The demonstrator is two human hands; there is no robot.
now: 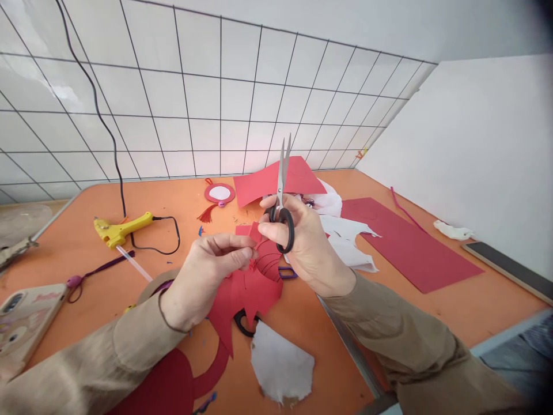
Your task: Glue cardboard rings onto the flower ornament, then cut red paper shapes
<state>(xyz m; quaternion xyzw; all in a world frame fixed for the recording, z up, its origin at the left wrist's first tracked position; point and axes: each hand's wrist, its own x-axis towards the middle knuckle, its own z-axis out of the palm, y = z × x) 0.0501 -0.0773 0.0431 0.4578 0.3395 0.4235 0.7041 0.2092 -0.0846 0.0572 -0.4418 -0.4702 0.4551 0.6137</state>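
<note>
My right hand (pixel 309 239) holds scissors (pixel 284 173) by their black handles, the blades pointing up and slightly parted. A narrow strip of red paper (pixel 254 231) shows at its fingertips. Close beside it, the thumb and fingers of my left hand (pixel 211 268) are pinched together; what they grip is too small or hidden to make out. Below both hands lie cut red paper pieces (pixel 246 294) with pointed edges and curved slits. Part of a black handle loop (pixel 244 324) sticks out from under them.
A yellow glue gun (pixel 123 229) with a black cord lies left, near a phone (pixel 32 323). At the back are a round red tasselled ornament (pixel 219 193) and a red sheet (pixel 280 178). White scraps (pixel 349 239), another red sheet (pixel 410 248) and a dark flat bar (pixel 510 271) lie right.
</note>
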